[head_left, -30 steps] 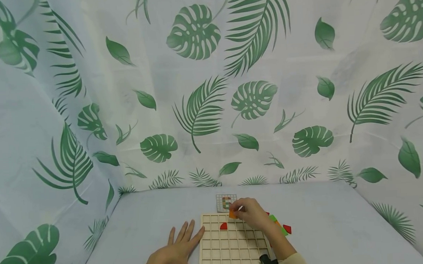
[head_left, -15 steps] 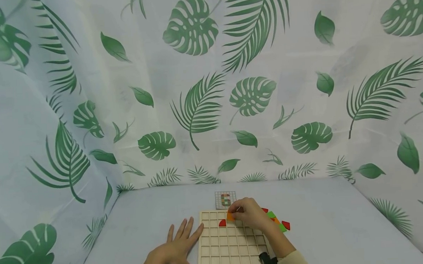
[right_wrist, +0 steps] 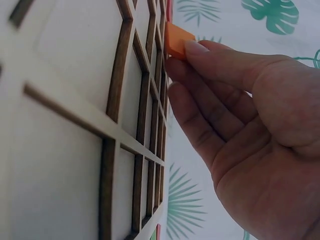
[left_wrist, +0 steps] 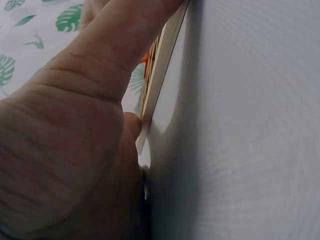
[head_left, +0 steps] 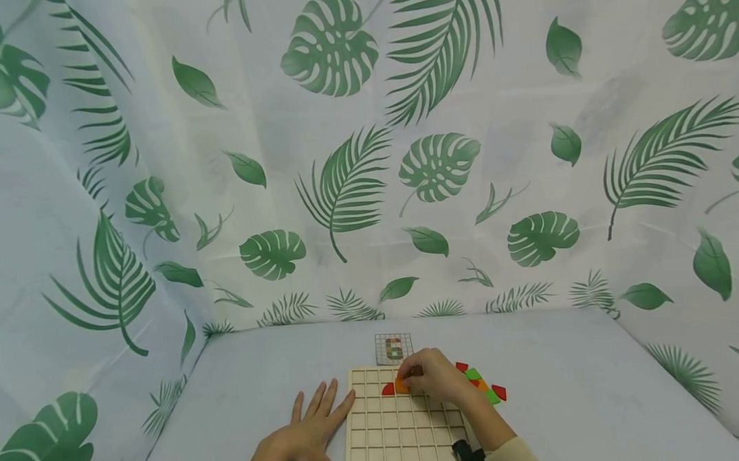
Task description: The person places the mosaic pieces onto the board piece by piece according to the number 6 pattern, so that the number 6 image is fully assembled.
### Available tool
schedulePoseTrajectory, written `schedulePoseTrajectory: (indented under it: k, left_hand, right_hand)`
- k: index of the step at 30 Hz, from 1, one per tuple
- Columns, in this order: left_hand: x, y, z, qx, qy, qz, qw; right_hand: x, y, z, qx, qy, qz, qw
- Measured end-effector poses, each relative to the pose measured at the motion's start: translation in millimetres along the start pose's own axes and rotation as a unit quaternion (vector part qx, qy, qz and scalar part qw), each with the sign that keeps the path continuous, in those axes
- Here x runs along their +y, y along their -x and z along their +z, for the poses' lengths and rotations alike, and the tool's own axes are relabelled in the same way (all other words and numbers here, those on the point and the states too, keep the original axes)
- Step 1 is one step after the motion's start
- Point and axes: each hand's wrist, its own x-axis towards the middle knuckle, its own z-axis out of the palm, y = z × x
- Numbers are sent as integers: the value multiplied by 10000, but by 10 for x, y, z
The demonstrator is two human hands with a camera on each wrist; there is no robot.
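Left of the wooden board (head_left: 385, 437), the left hand (head_left: 312, 427) is spread wide and touches the board's edge. On the board is a red piece (head_left: 387, 389); just right of it, the right hand (head_left: 434, 375) pinches an orange piece (right_wrist: 179, 41). The board lies on a white table (head_left: 575, 400), leafy cloth (head_left: 371, 278) behind. A second ago, the orange piece was farther from the red.

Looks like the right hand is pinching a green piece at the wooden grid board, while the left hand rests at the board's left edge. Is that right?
Not quite: the piece is orange, not green, as the right wrist view shows. The right hand does pinch it at the wooden grid board, and the left hand rests at the board's left edge.
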Motion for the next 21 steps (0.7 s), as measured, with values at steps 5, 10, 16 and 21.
schedulePoseTrajectory:
  k: [5,10,16,21]
  left_hand:
    - [-22,-11,25,-18,68,-4,10000]
    - [-33,-30,18,-58,38,-53,10000]
    - [-22,-35,7,-61,8,-131,9999]
    - [-21,-34,5,-50,35,-148,9999]
  right_hand:
    - [-1,0,17,-77,80,153,9998]
    - [5,-1,24,-113,102,146,9998]
    - [6,9,27,-152,393,32,9991]
    - [-5,5,28,-234,478,-27,9986]
